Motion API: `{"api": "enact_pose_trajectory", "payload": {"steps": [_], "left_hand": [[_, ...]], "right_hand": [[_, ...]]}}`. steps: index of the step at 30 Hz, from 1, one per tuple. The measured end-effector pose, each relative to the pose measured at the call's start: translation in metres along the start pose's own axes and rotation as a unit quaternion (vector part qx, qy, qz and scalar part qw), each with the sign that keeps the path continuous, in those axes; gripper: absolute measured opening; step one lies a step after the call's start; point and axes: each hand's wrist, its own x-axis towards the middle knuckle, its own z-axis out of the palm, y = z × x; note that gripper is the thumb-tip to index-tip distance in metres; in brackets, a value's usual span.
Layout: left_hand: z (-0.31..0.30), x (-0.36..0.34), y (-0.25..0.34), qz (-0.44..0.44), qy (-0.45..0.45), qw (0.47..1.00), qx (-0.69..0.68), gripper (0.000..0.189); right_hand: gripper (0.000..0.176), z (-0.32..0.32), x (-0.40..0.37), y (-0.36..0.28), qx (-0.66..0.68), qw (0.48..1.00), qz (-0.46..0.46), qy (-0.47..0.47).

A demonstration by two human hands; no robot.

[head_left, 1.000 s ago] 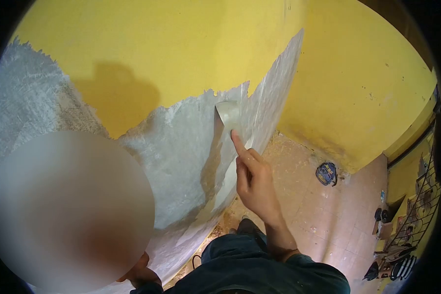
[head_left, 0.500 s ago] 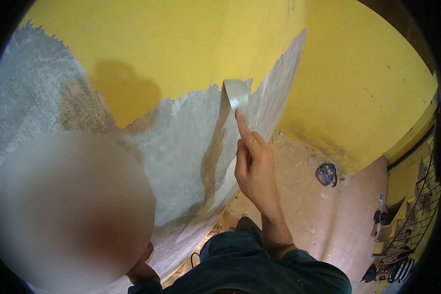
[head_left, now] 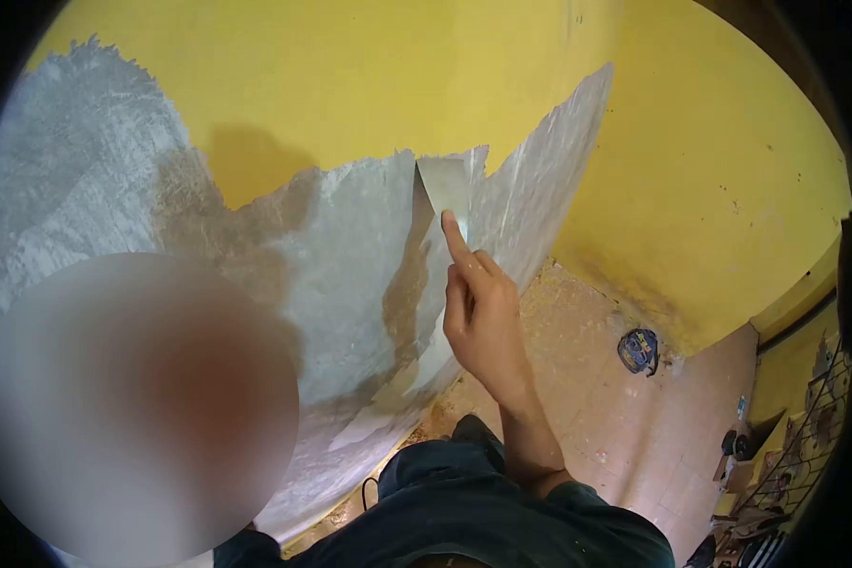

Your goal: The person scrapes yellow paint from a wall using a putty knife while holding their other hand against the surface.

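My right hand (head_left: 484,320) is closed around a scraper (head_left: 449,182), with the index finger stretched along its wide metal blade. The handle is hidden inside the hand. The blade lies against the wall, its front edge at the jagged border between yellow paint (head_left: 369,76) and the bare grey surface (head_left: 350,246). A dark shadow falls on the wall left of the blade. My left hand is not visible; a round blurred patch covers the lower left, and only a dark sleeve (head_left: 246,549) shows beside it.
A second yellow wall (head_left: 710,180) meets this one at a corner on the right. A blue bag (head_left: 638,351) lies on the tiled floor (head_left: 625,426) near its foot. Dark metal grillwork (head_left: 805,435) and assorted items line the far right.
The scraper has shifted left along the paint border, and the view has moved slightly. Fingers of my left hand, partly visible earlier beside the blurred patch, are out of sight now.
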Motion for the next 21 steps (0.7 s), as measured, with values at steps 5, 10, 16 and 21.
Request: {"api": "enact_pose_trajectory", "payload": {"steps": [5, 10, 16, 21], "left_hand": [[-0.016, 0.016, -0.016, 0.070, -0.089, 0.993, -0.030, 0.079], [-0.030, 0.045, -0.042, 0.219, -0.190, 0.955, -0.057, 0.090], [-0.029, 0.124, -0.056, 0.317, -0.184, 0.929, -0.041, 0.099], [-0.046, 0.185, -0.072, 0.311, -0.129, 0.941, -0.024, 0.099]], "right_hand": [[0.070, -0.004, -0.013, 0.001, -0.016, 0.999, 0.015, -0.032], [0.070, 0.003, -0.003, -0.003, 0.021, 1.000, -0.004, -0.009], [0.069, 0.015, -0.011, 0.005, 0.034, 0.999, -0.014, 0.007], [0.070, 0.014, 0.000, 0.011, 0.024, 0.999, -0.036, 0.029]]}}
